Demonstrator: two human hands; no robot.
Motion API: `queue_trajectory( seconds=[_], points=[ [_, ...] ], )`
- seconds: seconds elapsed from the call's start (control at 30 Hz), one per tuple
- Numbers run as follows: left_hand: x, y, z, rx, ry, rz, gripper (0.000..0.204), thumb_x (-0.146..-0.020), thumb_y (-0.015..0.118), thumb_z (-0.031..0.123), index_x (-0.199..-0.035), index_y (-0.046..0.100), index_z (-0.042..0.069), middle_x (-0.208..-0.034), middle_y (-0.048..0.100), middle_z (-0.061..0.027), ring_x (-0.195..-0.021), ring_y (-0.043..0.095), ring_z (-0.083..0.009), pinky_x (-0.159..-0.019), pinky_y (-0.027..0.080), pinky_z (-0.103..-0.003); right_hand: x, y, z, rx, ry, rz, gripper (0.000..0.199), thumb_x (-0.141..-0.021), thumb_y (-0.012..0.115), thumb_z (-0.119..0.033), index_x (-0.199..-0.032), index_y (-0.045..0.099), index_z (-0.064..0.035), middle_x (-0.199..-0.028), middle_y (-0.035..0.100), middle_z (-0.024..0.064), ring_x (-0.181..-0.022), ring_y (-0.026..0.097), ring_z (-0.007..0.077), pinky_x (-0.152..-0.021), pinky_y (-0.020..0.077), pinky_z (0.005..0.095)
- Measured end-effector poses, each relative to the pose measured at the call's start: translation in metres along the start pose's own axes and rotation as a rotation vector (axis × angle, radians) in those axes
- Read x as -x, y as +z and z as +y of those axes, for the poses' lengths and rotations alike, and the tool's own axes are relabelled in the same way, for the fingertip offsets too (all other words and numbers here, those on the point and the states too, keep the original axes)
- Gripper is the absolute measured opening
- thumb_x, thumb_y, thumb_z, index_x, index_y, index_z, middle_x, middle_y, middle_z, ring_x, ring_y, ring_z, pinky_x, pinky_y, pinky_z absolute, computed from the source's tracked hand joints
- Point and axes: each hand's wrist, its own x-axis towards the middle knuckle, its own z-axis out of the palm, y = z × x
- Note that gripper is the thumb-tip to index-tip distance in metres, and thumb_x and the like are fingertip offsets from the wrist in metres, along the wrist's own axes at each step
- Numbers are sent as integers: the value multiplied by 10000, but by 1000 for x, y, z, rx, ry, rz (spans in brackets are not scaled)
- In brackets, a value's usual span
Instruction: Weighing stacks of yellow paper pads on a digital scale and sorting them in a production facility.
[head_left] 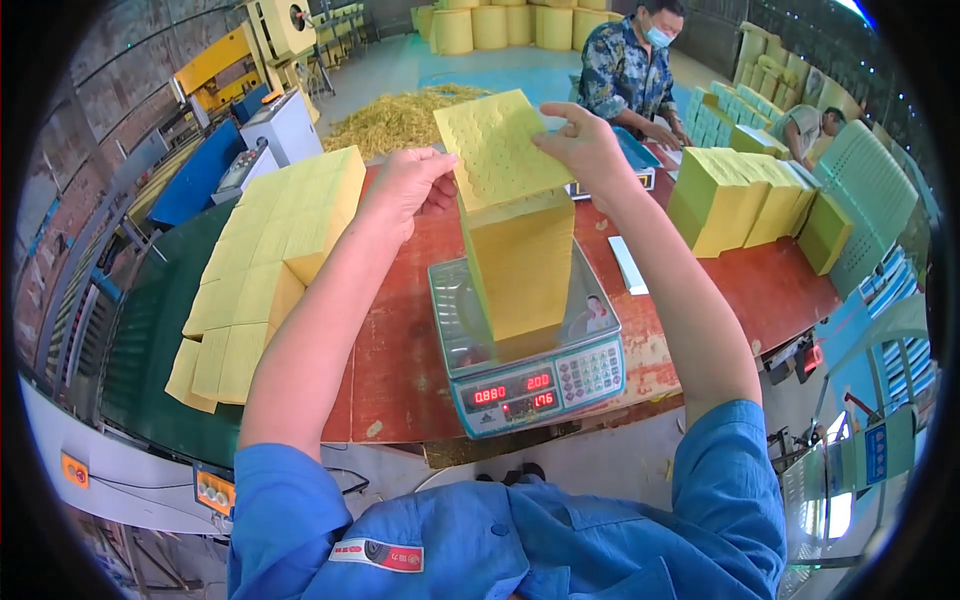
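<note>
A tall stack of yellow paper sheets [522, 265] stands on the pan of a grey digital scale [470, 345] on the red table. Above it I hold a thin bundle of dotted yellow sheets [498, 145], tilted up over the stack's top. My left hand [408, 185] grips the bundle's left edge. My right hand [580, 145] holds its right edge near the far corner. The scale's red digits glow on its front panel [510, 390].
Stepped piles of yellow sheets [270, 255] lie to the left on the green belt. More yellow and green stacks [740, 195] sit at the right. A person in a patterned shirt [625, 70] works across the table. A white slip [628, 265] lies right of the scale.
</note>
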Motion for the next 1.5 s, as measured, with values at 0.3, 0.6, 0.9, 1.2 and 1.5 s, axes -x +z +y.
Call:
queue_trajectory(
  seconds=[0.3, 0.6, 0.9, 1.2, 1.5],
  points=[
    [-7, 10, -19, -65, -77, 22, 226, -908, 607, 292, -768, 620, 115, -696, 645, -30, -562, 568, -110, -518, 434, -248, -2, -1, 27, 210, -24, 30, 398, -791, 727, -160, -1150, 657, -4, -753, 645, 75, -716, 607, 138, -667, 488, 292],
    [0, 22, -16, -161, -23, 19, 242, -909, 597, 282, -743, 588, 107, -657, 607, -20, -548, 553, -108, -494, 415, -241, 7, -17, 43, 293, -73, 40, 372, -795, 728, -197, -1117, 670, -20, -726, 635, 62, -687, 589, 141, -676, 488, 296],
    [2, 21, -25, -42, -58, 56, 264, -926, 610, 306, -746, 583, 115, -664, 611, -12, -539, 543, -93, -509, 415, -235, 17, -9, 30, 537, -264, 16, 266, -852, 635, -142, -1095, 656, -36, -729, 635, 102, -700, 634, 255, -674, 494, 358],
    [2, 25, -23, -68, -36, 57, 262, -928, 627, 305, -749, 582, 119, -655, 611, -12, -518, 528, -91, -507, 412, -233, 7, -20, 29, 686, -373, -35, 257, -905, 612, -142, -1149, 648, -67, -648, 547, 73, -575, 522, 156, -580, 438, 317],
    [19, 26, -30, -54, 14, 97, 284, -930, 626, 312, -747, 563, 105, -640, 572, -13, -538, 521, -88, -487, 394, -236, 24, -18, 35, 517, -265, 82, 209, -913, 551, -151, -1042, 681, -52, -799, 683, 138, -740, 672, 284, -684, 511, 360]
  ],
)
